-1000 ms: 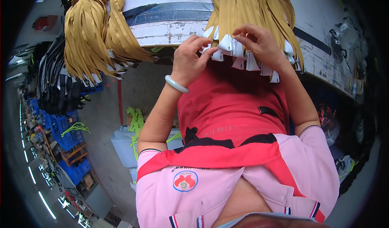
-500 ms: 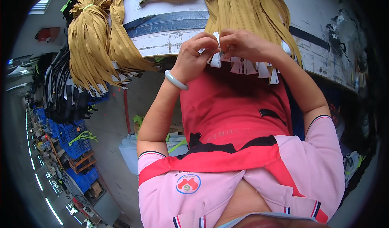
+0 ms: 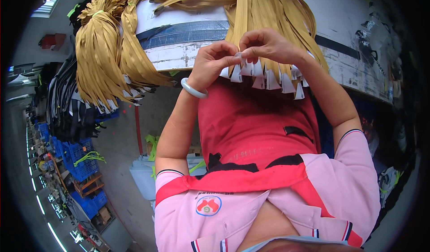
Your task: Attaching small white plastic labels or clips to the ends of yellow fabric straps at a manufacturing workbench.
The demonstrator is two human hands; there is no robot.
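Observation:
A thick bundle of golden-tan fabric straps (image 3: 264, 19) hangs over the near edge of the table, with white tabs (image 3: 272, 80) at the ends. My left hand (image 3: 216, 63), a pale bangle (image 3: 194, 89) on its wrist, pinches a small whitish piece (image 3: 240, 55) at the end of one strap. From the other side my right hand (image 3: 272, 47) closes thumb and forefinger on the same spot. Both sets of fingertips nearly meet there, and they hide part of the piece. Below the hands, the tabs hang in front of my red apron (image 3: 264, 117).
More tan straps (image 3: 101, 50), tied in bunches, hang off the table (image 3: 179, 41) to the left. Black and grey straps (image 3: 67, 95) hang beyond them. Blue crates (image 3: 80, 158) stand lower left. A clear plastic bag (image 3: 376, 45) lies on the table's right side.
Both hands have stayed at the strap end while the fingers shifted; a whitish piece now shows between the fingertips. The hanging tabs sit slightly lower and fan out more in view.

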